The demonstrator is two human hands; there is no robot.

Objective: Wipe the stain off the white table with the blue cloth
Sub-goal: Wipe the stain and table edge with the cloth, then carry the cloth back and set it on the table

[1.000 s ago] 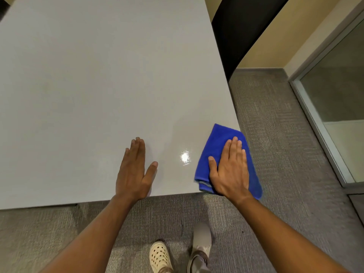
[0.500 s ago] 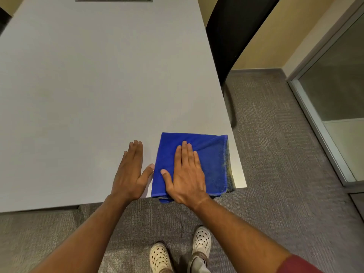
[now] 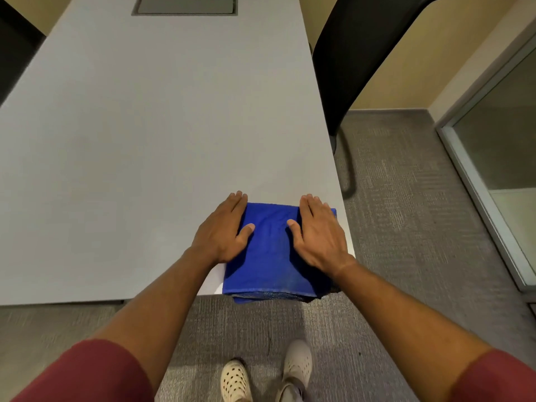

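Head-camera view, looking down at the near right corner of a white desk (image 3: 145,140). A folded blue cloth (image 3: 272,256) lies flat on this corner, its far edge straight across the desk surface and its near edge hanging slightly past the desk's front edge, where a greyer, duller layer of the fold shows underneath. The cloth's right side reaches close to the desk's right edge.

The left hand (image 3: 223,230) rests palm down with fingers extended and together; its palm and fingers sit on the desk along the cloth's left border, while the thumb lies on the blue fabric. The right hand (image 3: 319,233) is likewise flat and released, fingers extended, pressing on the right part of the cloth with the thumb pointing inward toward the other thumb. Neither hand is clenched or gripping; both lie spread on the surface, with bare cloth between the two thumbs. No stain can be made out on the exposed desk surface.

A grey rectangular panel (image 3: 185,5) is set into the desk at its far end. A black chair (image 3: 348,62) stands beside the desk's right edge on grey carpet (image 3: 406,227). Dark red sleeves (image 3: 87,372) cover the upper arms, and two light-coloured shoes (image 3: 235,381) appear at the bottom.
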